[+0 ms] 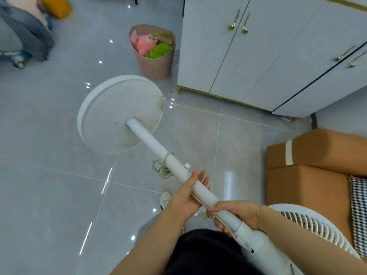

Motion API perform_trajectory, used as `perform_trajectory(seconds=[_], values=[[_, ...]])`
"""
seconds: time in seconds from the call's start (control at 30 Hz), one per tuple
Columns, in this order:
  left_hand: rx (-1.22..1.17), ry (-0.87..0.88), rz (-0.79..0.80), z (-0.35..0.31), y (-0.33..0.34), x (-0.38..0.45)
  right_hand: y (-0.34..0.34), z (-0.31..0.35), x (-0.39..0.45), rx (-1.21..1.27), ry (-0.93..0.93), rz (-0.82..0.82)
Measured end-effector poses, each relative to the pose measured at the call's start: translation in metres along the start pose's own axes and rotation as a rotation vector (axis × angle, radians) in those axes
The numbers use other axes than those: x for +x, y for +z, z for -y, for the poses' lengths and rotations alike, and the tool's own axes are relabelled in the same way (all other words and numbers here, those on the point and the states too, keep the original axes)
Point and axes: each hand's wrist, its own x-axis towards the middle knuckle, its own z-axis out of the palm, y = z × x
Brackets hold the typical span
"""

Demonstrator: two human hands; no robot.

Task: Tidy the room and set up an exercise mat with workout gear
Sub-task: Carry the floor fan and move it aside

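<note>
Item: 1 white pedestal fan (158, 149), carried tilted above the grey tiled floor (49, 195). Round base (119, 114) points toward 11 o'clock; grille head (309, 229) sits at 4 o'clock beside the person's body. Power cord (161, 168) is looped round the pole, with a coil hanging below it.

Left hand (186, 193): wrapped round the mid-pole from beneath, fingers curled over the far side. Right hand (232, 213): clamped on the pole just below the fan head, pressing the cord against it.

Surroundings: pink basket (156, 62) at 12 o'clock holding pink and green plush toys (151, 47); white cabinet (258, 56) at 1 o'clock; brown sofa (309, 171) at 3 o'clock
</note>
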Motion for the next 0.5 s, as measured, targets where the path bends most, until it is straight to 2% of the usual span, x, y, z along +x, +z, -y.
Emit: perform_trajectory(seconds=[0.27, 0.5], values=[[-0.057, 0.044, 0.052, -0.172, 0.026, 0.033, 0.021, 0.179, 0.063, -0.087, 0.061, -0.025], [-0.089, 0.119, -0.025, -0.352, 0.068, 0.076, 0.025, 0.363, 0.138, -0.138, 0.102, 0.051]])
